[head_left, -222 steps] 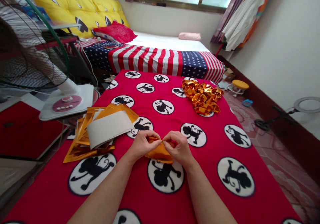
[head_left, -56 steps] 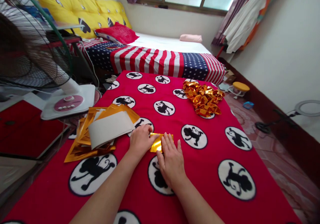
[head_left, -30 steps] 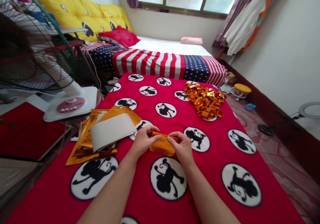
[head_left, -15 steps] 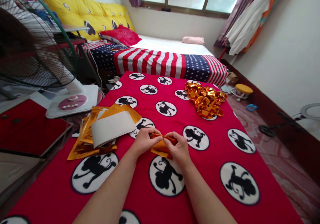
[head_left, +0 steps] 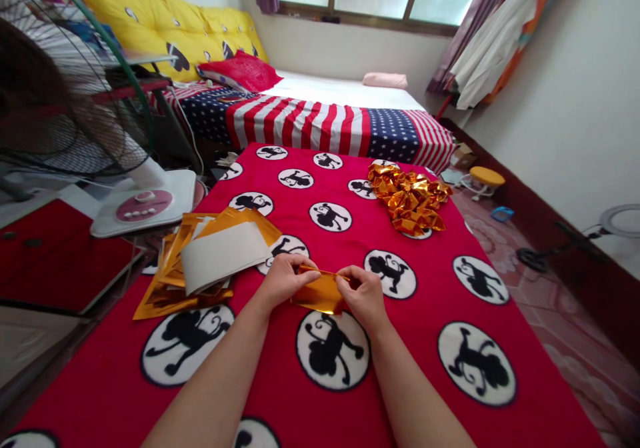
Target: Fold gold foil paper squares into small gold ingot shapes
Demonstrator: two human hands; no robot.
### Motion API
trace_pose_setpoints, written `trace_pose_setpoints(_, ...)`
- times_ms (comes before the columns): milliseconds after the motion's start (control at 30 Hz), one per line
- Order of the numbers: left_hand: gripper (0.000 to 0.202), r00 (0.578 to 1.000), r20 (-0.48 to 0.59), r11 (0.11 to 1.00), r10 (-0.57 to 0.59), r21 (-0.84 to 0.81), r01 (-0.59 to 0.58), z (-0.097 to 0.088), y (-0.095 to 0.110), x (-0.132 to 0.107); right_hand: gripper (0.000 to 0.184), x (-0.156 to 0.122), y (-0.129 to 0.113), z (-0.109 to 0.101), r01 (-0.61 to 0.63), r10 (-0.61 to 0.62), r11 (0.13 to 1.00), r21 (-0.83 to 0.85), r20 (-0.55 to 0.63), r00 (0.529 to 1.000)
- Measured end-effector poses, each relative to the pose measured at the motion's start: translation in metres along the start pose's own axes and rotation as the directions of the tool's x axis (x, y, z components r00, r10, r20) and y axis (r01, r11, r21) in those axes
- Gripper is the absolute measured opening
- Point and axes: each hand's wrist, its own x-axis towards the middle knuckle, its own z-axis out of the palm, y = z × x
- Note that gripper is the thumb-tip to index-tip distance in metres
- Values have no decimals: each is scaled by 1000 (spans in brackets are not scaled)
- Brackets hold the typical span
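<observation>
A sheet of shiny gold foil paper (head_left: 320, 293) is held between my two hands, just above the red cloth (head_left: 410, 341) with its monkey prints. My left hand (head_left: 287, 278) pinches the sheet's upper left corner between thumb and fingers. At the upper right corner, my right hand (head_left: 364, 293) pinches it the same way. The top edge looks folded over. To the left of my hands lies a loose stack of gold foil sheets (head_left: 170, 281), with pale grey-white backing paper (head_left: 225, 255) on top. Folded gold foil pieces (head_left: 410, 198) are heaped at the far right of the cloth.
A standing fan (head_left: 145, 201) is at the left, beside a red surface (head_left: 55, 255). Beyond the cloth is a bed with a stars-and-stripes cover (head_left: 300, 125). A yellow-topped stool (head_left: 486, 176) and a stand with a ring (head_left: 623, 221) are at the right.
My hands have moved slightly apart, and the right one has slid to the sheet's right corner. More of the foil's flat face now shows between them.
</observation>
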Motion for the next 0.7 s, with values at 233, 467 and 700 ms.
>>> trace_pose_setpoints(233,22,999,-19,996,-38,-87,36,-3,-4,1,16,-2,1,-9,-31,36,995,98,-58,998)
trace_pose_setpoints(467,30,998,-1,980,-62,-190,61,-2,-6,1,16,-2,1,-9,-32,45,989,145,-86,995)
trace_pose_setpoints(700,32,996,-55,974,-71,-218,57,0,-7,2,16,-3,2,-8,-44,59,984,173,-87,994)
